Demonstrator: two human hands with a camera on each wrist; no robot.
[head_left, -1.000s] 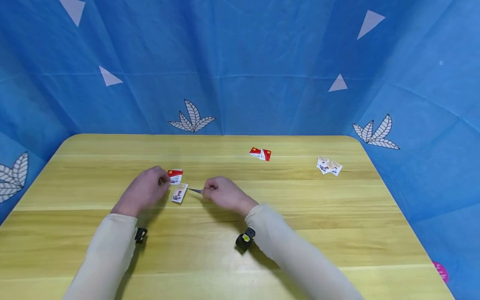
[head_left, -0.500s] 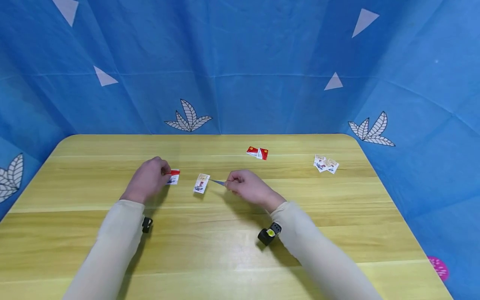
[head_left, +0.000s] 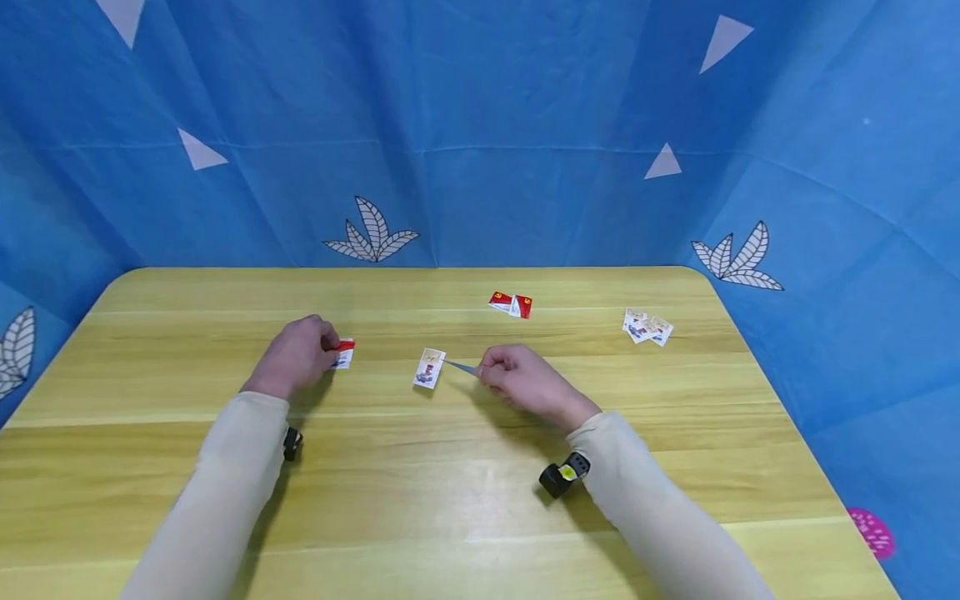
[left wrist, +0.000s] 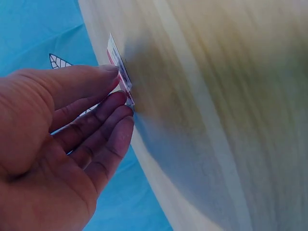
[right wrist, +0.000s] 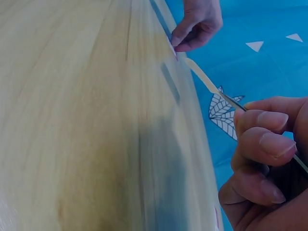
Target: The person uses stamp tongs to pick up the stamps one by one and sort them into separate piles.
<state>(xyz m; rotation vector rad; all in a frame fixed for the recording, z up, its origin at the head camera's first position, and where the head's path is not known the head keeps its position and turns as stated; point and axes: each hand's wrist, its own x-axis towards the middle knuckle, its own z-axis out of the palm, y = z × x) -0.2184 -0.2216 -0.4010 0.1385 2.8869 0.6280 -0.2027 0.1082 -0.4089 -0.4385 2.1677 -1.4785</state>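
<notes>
My right hand (head_left: pixel 528 382) grips a slim pair of metal tweezers (head_left: pixel 462 367), also seen in the right wrist view. Their tips hold a small beige postage stamp (head_left: pixel 429 369) by its right side; the stamp is slightly above the table and casts a shadow. Farther left, my left hand (head_left: pixel 298 354) pinches the left edge of a red-and-white stamp (head_left: pixel 346 353) between thumb and fingers. In the left wrist view the thumb tip lies against this stamp (left wrist: pixel 120 62), which appears edge-on. Part of it is hidden by the fingers.
Two overlapping red-and-white stamps (head_left: pixel 512 304) lie near the back edge of the wooden table (head_left: pixel 420 500). Several beige stamps (head_left: pixel 647 327) overlap in a group at the back right. A blue patterned cloth (head_left: pixel 480 100) hangs behind the table.
My right hand has moved right, carrying the beige stamp in the tweezers away from the red-and-white one. My left hand has moved slightly up and onto the red-and-white stamp's edge.
</notes>
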